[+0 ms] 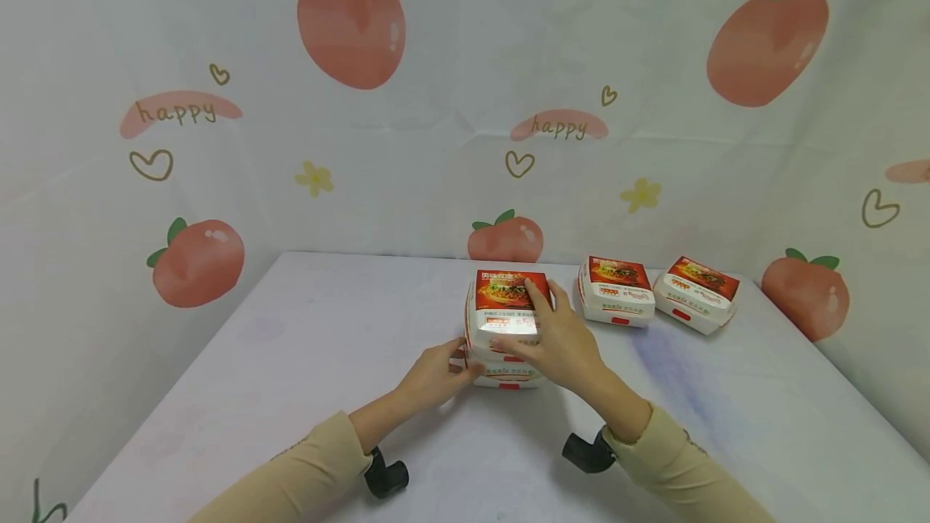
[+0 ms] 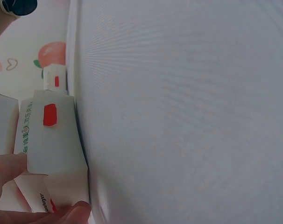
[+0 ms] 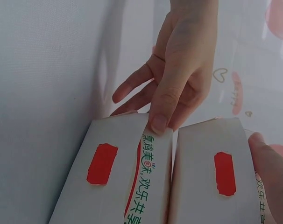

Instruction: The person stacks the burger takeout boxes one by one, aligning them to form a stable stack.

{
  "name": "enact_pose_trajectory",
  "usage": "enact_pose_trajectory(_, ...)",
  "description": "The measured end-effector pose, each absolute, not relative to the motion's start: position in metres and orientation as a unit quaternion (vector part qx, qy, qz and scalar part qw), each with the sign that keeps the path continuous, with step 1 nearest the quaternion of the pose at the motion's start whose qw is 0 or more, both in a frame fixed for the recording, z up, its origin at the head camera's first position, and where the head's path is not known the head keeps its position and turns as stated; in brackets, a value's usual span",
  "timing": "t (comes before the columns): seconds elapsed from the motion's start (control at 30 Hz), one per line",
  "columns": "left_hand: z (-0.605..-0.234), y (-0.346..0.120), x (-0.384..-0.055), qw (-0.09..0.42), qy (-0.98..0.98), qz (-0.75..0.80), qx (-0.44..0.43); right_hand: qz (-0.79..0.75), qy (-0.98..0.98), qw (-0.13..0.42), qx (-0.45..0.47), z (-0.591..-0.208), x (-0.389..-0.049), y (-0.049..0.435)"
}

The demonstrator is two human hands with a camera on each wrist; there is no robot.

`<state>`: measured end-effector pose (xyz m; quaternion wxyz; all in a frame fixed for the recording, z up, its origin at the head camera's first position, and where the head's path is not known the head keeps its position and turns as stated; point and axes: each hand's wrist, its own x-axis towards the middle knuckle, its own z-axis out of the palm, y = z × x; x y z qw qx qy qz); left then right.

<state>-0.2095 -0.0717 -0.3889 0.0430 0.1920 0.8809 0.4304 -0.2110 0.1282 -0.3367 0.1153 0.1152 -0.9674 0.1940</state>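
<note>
Two white burger boxes with red printed lids stand one on top of the other near the middle of the table. My right hand (image 1: pixel 565 341) grips the upper burger box (image 1: pixel 501 293), its thumb at the front and its fingers over the lid and right side. At the left end of the lower burger box (image 1: pixel 501 374), my left hand (image 1: pixel 434 376) holds the corner. The right wrist view shows the left thumb (image 3: pixel 162 112) on that box's front edge, with the other fingers around its side. Both boxes look closed, each with a red tab in front.
Two more burger boxes stand at the back right, one upright-facing (image 1: pixel 616 293) and one turned at an angle (image 1: pixel 696 294). A white cloth backdrop (image 1: pixel 436 160) printed with peaches rises behind the white table (image 1: pixel 349 329). Black wrist cameras (image 1: pixel 588 453) hang beneath both forearms.
</note>
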Motion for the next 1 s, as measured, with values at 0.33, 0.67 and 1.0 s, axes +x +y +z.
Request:
enact_pose_trajectory(0.33, -0.3906, -0.0718, -0.2104, 0.046, 0.883, 0.428, 0.190, 0.193, -0.968, 0.112, 0.114, -0.3354, -0.2099, 0.1268)
enact_pose_trajectory(0.67, -0.3895, -0.0723, -0.2100, 0.047, 0.879, 0.431, 0.196, 0.204, -0.966, 0.112, 0.109, -0.3356, -0.2099, 0.1283)
enact_pose_trajectory(1.0, -0.3892, -0.0743, -0.2115, 0.054, 0.882, 0.433, 0.178, 0.205, -0.967, 0.105, 0.108, -0.3356, -0.2110, 0.1287)
